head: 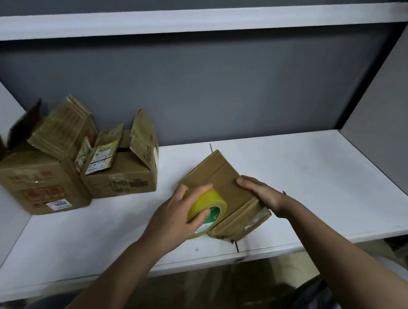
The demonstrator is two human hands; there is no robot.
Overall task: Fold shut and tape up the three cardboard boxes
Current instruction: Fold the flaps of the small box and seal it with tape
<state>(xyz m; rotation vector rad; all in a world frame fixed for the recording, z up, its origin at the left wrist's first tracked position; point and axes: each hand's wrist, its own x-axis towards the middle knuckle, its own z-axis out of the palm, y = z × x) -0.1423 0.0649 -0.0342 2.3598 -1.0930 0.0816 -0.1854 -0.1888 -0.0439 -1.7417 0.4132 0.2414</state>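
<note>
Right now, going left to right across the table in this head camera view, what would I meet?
Large open box → smaller open box → left hand gripping the yellow tape roll → closed box → right hand on that box's right edge.

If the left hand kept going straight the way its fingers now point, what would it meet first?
The left hand, gripping the yellow tape roll, points up and right across the closed brown cardboard box. Beyond the roll it would likely meet that box's top first, then perhaps the right hand on the box's far side; depth is unclear.
</note>
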